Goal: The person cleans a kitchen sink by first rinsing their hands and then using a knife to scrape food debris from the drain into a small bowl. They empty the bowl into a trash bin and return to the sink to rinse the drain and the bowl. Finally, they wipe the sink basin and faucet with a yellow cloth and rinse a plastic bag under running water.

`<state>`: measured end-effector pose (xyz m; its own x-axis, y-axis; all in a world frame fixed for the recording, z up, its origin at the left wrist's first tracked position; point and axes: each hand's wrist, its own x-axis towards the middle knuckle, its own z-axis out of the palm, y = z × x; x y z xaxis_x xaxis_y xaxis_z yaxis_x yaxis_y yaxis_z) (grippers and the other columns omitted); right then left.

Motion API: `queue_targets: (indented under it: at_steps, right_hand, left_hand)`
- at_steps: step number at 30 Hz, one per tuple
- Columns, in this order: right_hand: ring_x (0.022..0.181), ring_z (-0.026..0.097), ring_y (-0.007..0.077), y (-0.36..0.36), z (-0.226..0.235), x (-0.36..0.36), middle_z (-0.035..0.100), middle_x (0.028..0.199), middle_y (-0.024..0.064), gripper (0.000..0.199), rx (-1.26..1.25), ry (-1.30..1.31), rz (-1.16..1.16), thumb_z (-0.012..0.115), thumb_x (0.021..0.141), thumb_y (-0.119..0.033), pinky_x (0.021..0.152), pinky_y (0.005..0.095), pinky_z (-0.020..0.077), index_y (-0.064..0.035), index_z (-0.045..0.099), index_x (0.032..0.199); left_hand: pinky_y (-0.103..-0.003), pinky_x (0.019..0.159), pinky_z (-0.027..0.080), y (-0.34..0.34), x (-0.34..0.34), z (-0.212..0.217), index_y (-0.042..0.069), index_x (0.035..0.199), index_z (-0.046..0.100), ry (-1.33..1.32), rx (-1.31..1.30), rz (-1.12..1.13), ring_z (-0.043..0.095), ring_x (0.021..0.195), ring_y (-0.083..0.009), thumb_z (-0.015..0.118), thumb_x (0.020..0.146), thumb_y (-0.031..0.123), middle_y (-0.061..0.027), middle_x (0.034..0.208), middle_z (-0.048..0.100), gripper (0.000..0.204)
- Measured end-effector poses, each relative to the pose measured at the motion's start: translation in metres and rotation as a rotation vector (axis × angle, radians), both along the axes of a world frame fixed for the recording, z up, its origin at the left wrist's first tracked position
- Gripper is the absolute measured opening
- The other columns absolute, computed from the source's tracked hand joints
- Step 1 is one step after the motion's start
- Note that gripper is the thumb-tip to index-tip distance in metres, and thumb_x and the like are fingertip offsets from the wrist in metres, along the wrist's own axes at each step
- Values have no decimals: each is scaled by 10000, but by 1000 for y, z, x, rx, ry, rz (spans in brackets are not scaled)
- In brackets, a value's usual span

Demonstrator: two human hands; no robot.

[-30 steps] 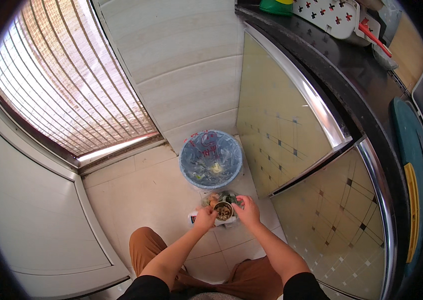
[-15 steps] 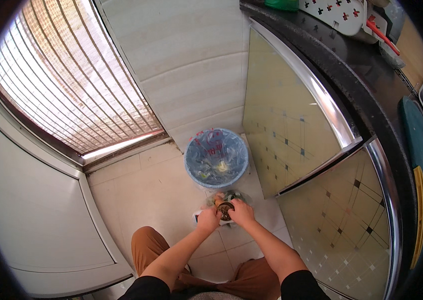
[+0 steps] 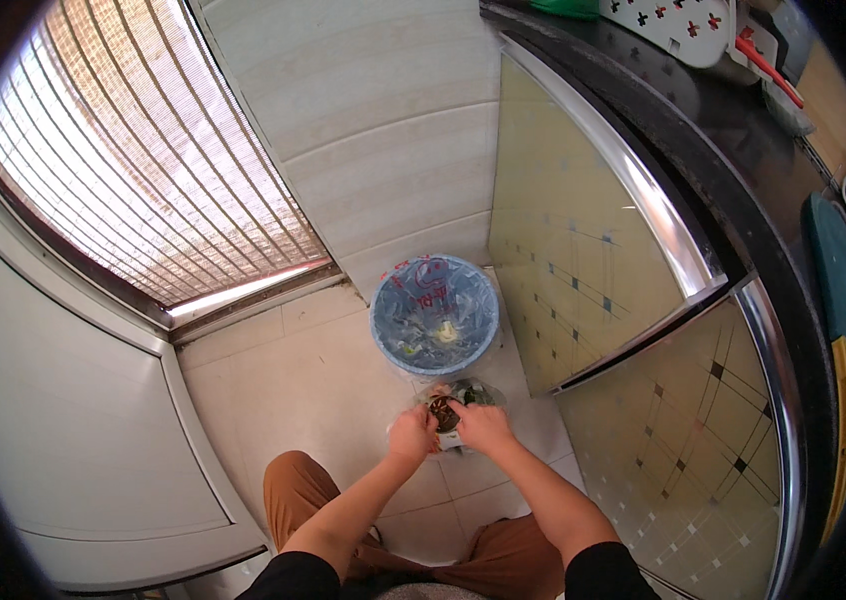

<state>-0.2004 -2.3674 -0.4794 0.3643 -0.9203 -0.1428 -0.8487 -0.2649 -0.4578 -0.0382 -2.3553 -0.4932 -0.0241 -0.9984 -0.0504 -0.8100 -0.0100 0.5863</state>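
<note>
Low over the floor, my left hand [image 3: 411,436] is closed on the left side of a small round dark container [image 3: 445,413] holding brown bits; too small to name. My right hand [image 3: 484,428] is closed at its right side, a fingertip over the rim. Exactly how these fingers grip is partly hidden. Just beyond my hands lies a clear plastic bag [image 3: 486,391] with greenish and other items inside, mostly covered by my hands. Something white [image 3: 450,440] shows beneath the container.
A bin [image 3: 374,343] with a blue liner and scraps inside stands just past the bag. Glass-fronted cabinets [image 3: 593,230] under a dark counter [image 3: 663,120] run along the right. A white door panel [image 3: 93,400] and a blind-covered opening [image 3: 163,160] are at the left.
The round container has shifted slightly left and away from me, tilting so more of its brown contents show. My right fingertip now reaches over its rim.
</note>
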Motion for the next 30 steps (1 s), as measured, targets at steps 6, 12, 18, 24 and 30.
queue_targets:
  at_steps: [6, 12, 18, 24, 30]
  right_hand:
    - [735, 609, 318, 3, -15, 0, 632, 833, 142, 502, 160, 62, 149, 524, 718, -160, 655, 440, 481, -134, 474, 1216]
    - [762, 604, 336, 0, 15, -2, 626, 834, 180, 519, 226, -3, 17, 511, 721, -170, 688, 445, 476, -113, 466, 1234]
    - [701, 600, 357, 8, -5, 3, 623, 738, 179, 548, 132, 26, 156, 506, 727, -178, 659, 451, 480, -93, 422, 1261]
    - [659, 603, 358, 5, 17, 15, 617, 700, 181, 427, 90, -82, -6, 515, 714, -184, 621, 460, 484, -76, 527, 1126]
    - [628, 600, 355, 10, 1, 17, 616, 687, 178, 484, 6, -10, 150, 518, 708, -168, 592, 460, 482, -75, 478, 1182]
  left_hand:
    - [-445, 584, 453, 0, 0, -10, 58, 723, 500, -77, -166, -39, 552, 678, -340, 569, 746, 154, -155, 677, 557, 121]
    - [-435, 597, 441, 2, 2, -7, 46, 715, 490, -39, -205, -71, 535, 690, -332, 575, 745, 118, -156, 681, 547, 116]
    - [-439, 598, 422, 1, -3, 0, 24, 703, 486, 90, -252, -47, 515, 685, -349, 572, 758, 95, -169, 677, 532, 124]
    - [-413, 564, 416, 2, -1, 0, -3, 705, 501, 195, -221, -38, 515, 628, -361, 572, 783, 103, -190, 645, 524, 149]
    - [-389, 542, 420, 3, 2, -8, -16, 715, 517, 258, -209, 50, 531, 603, -350, 566, 801, 110, -199, 643, 533, 160]
